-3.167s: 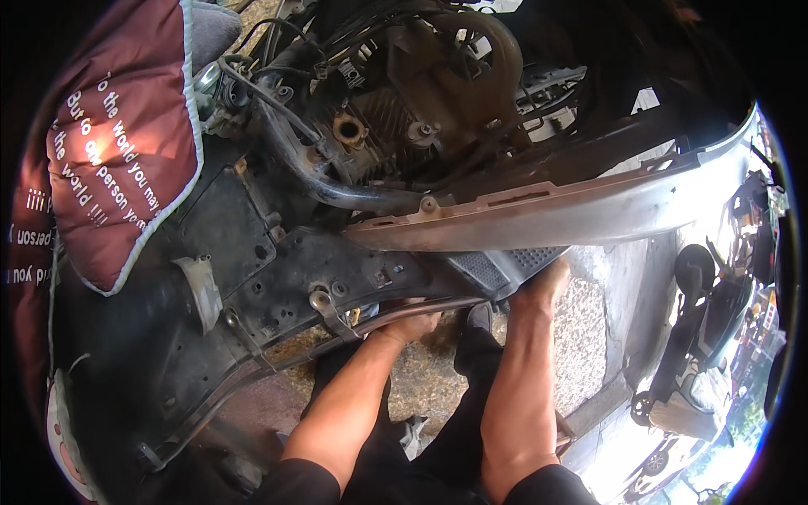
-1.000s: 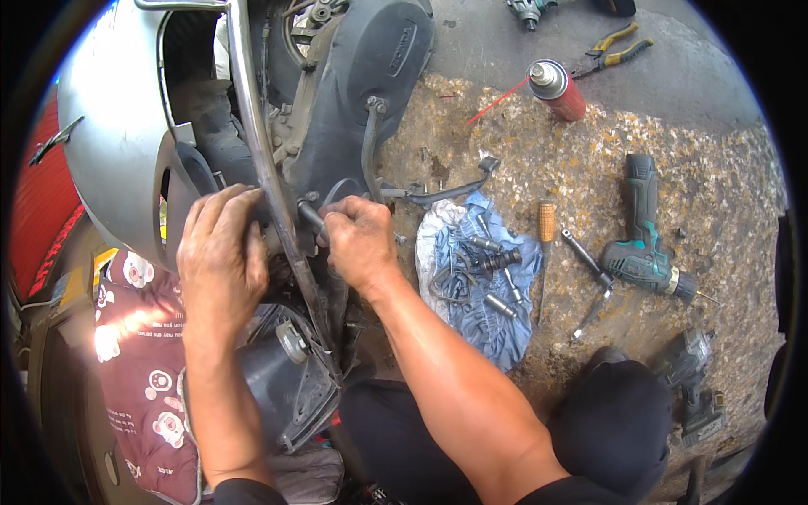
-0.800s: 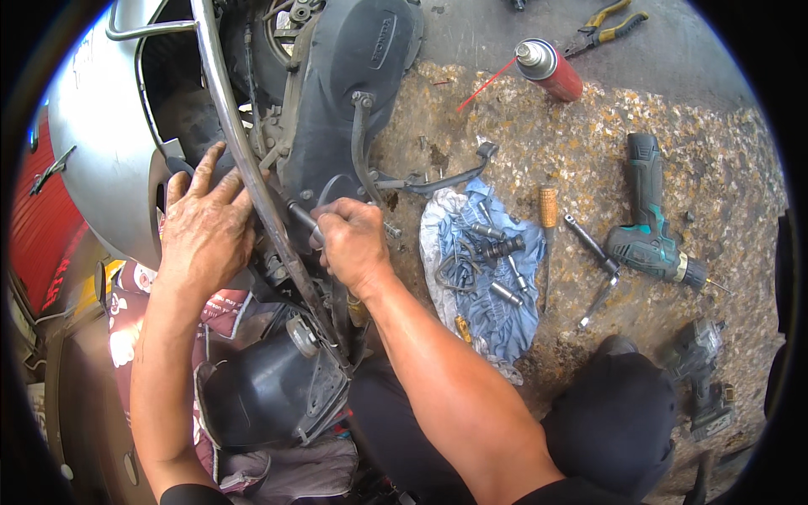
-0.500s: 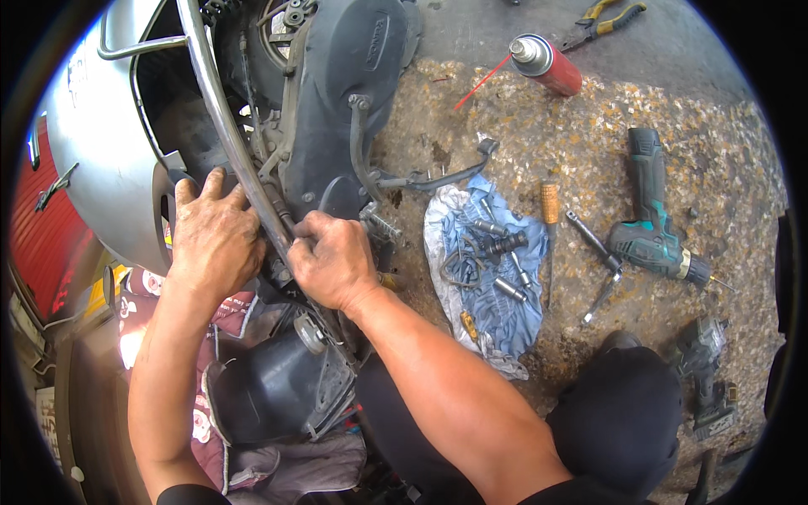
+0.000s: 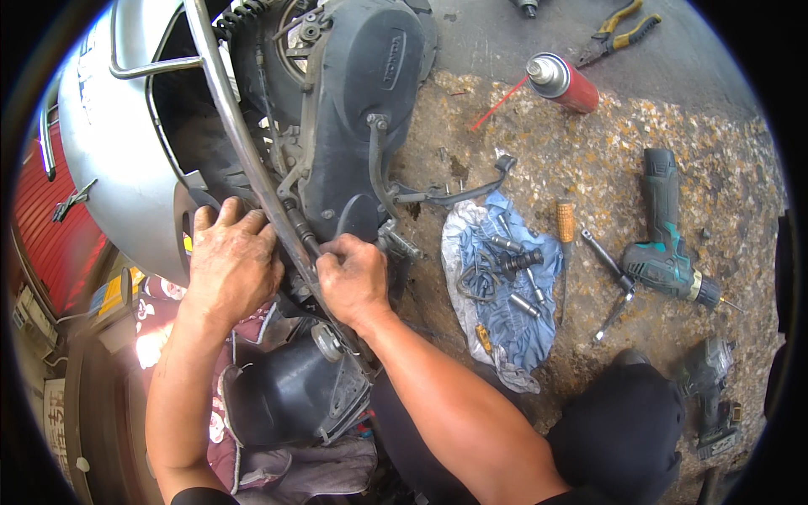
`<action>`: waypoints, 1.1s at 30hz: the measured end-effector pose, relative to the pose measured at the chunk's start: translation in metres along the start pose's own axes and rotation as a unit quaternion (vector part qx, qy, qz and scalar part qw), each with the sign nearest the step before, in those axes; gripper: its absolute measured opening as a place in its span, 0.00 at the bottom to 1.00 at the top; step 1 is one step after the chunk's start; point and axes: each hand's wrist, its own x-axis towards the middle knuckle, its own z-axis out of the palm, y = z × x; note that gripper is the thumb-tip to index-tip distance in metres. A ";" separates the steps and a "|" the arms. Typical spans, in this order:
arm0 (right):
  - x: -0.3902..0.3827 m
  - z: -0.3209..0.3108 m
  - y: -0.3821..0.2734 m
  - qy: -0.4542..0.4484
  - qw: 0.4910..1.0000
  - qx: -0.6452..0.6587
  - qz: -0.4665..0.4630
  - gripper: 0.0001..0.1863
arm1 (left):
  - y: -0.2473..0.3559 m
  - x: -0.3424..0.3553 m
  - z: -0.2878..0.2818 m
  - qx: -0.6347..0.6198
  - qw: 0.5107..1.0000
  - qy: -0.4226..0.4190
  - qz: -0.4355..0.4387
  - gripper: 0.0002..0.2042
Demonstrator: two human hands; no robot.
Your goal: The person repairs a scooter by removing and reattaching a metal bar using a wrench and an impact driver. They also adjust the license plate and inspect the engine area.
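Beside a scooter's bent metal tube [image 5: 244, 143], my right hand [image 5: 353, 282] is closed in a fist round a dark rod-shaped tool [image 5: 301, 225]. The tool's far end points in among the parts beside the black engine cover [image 5: 358, 109]. Across the tube, my left hand [image 5: 231, 261] lies back up, fingers apart, with the fingertips at dark parts by the lower edge of the silver body panel [image 5: 139, 194]. What those fingertips touch is hidden. A kick-start lever [image 5: 378, 156] runs down the engine cover.
On the ground to the right lie a blue rag [image 5: 522, 337] with sockets and small parts, a wooden-handled tool [image 5: 565, 223], a ratchet [image 5: 604, 257], a teal cordless drill [image 5: 661, 219] and another power tool [image 5: 711, 387]. Farther off are a red spray can [image 5: 576, 91] and pliers [image 5: 619, 38].
The whole view has shifted, so things sit lower and farther right. My right hand has drawn slightly toward me, and more of the dark tool shows. My left hand stays at the panel.
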 end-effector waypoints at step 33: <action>0.029 0.011 -0.005 -0.008 0.995 -0.081 -0.057 0.15 | 0.035 -0.035 0.054 -0.191 0.907 0.358 -0.113 0.09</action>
